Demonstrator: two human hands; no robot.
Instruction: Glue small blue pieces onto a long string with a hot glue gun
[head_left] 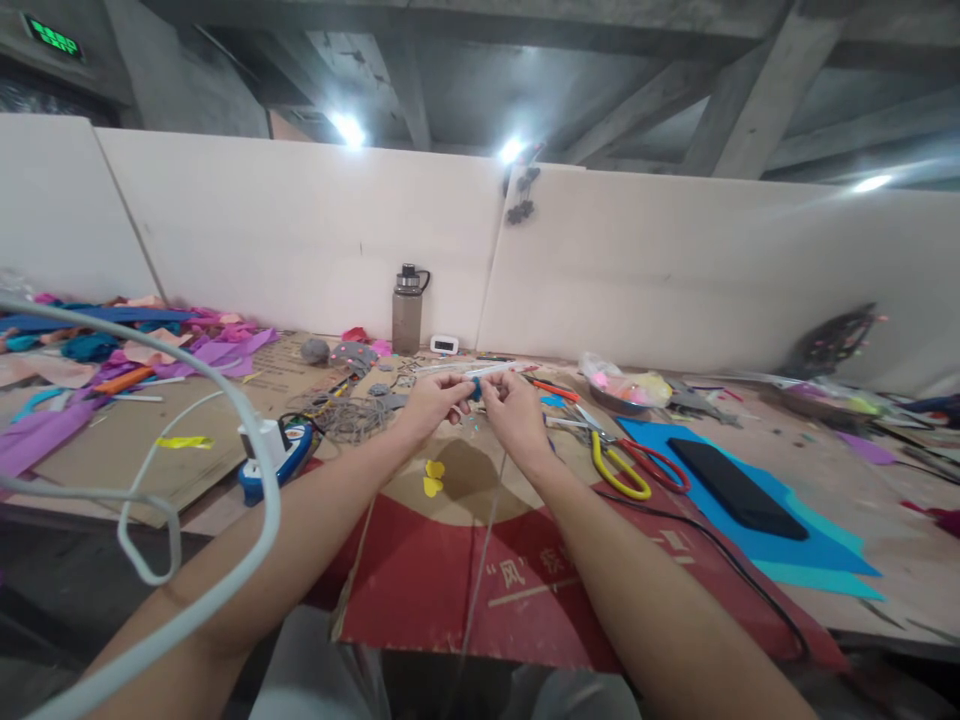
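Note:
Both hands meet above the middle of the table. Between their fingertips is a small dark blue piece (pixel 476 389). My left hand (pixel 436 405) pinches it from the left, fingers closed. From the right, my right hand (pixel 514 412) holds it with thumb and index finger together. The piece is too small to make out its shape. Below the hands, a yellow petal-shaped piece (pixel 433 478) lies on the red and tan cardboard (pixel 420 575). A thin pale line runs down the cardboard beneath the hands.
Scissors with yellow and red handles (pixel 621 468), a black phone (pixel 736 488) and blue sheets (pixel 817 570) lie right. A bottle (pixel 406 318) stands behind. At left are a blue power strip (pixel 276 465), coloured scraps (pixel 90 348) and a white cable (pixel 259 480) in the foreground.

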